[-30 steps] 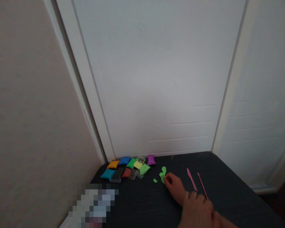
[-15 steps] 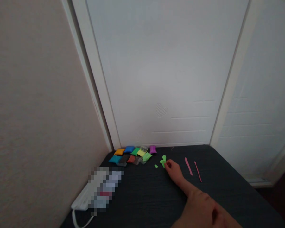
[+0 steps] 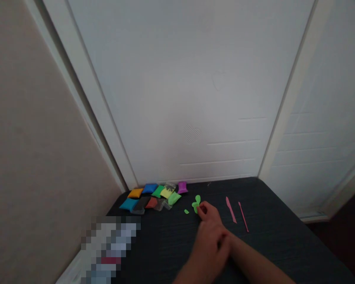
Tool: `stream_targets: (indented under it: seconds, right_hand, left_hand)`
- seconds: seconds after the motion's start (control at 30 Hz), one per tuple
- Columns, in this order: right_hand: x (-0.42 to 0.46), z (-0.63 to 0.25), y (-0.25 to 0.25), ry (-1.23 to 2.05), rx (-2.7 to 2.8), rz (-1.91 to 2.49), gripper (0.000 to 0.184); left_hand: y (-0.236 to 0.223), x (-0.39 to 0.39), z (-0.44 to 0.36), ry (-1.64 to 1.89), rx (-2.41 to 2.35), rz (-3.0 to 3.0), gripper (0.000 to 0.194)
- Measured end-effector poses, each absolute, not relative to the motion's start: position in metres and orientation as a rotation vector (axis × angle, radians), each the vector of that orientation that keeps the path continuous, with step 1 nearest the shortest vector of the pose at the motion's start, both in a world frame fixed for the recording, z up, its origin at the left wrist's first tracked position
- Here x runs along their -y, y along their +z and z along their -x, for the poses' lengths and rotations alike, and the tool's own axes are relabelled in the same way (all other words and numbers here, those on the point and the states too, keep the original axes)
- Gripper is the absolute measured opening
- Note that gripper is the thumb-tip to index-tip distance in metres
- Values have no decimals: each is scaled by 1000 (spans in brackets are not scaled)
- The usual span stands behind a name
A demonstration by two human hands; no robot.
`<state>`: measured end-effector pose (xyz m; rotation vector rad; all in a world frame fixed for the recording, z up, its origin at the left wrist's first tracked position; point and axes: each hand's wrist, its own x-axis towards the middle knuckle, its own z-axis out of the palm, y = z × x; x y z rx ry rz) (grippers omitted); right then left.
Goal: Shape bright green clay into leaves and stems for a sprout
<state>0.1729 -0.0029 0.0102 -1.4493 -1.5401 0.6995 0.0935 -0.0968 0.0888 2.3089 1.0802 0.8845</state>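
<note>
My right hand (image 3: 210, 214) reaches over the dark table with thumb and forefinger pinched at the edge of a light green clay piece (image 3: 197, 199), made of several flat rounded petals. Part of that piece is hidden by the fingertips. A small loose green clay bit (image 3: 186, 212) lies just left of it. My left hand (image 3: 208, 246) comes up from below, its fingers bent around my right wrist; it is slightly blurred. To the right of my hands are a pink clay knife (image 3: 231, 210) and a thin pink modelling stick (image 3: 243, 217).
Several coloured clay packets (image 3: 150, 188) lie in rows at the back left of the table (image 3: 162, 244). A pixelated white object (image 3: 106, 248) is at the left edge. A white panel (image 3: 165, 98) rises behind the table, and a wall (image 3: 32, 157) stands at the left.
My left hand first slid back along my right forearm, then moved forward again to the wrist. My right hand stays at the green clay piece. The camera view has shifted slightly.
</note>
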Motion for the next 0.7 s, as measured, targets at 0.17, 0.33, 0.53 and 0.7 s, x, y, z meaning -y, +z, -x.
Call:
stream_targets:
  seconds: [0.17,0.33,0.53,0.7]
  right_hand:
    - [-2,-177,13,766,1470,1379,22]
    - [-6,-181,13,864,1428,1341,19]
    - [-5,-182,12,892,1487,1358,17]
    - [-2,-177,7,833,1605,1371,14]
  left_hand:
    - [64,15,-41,1145,-1527,-1904,21]
    - [31,0,-45,1049,-1385,-1885,24]
    - [23,0,-47,1018,-1404,-1905,21]
    - [19,-3,-42,1026,-1406,-1904,20]
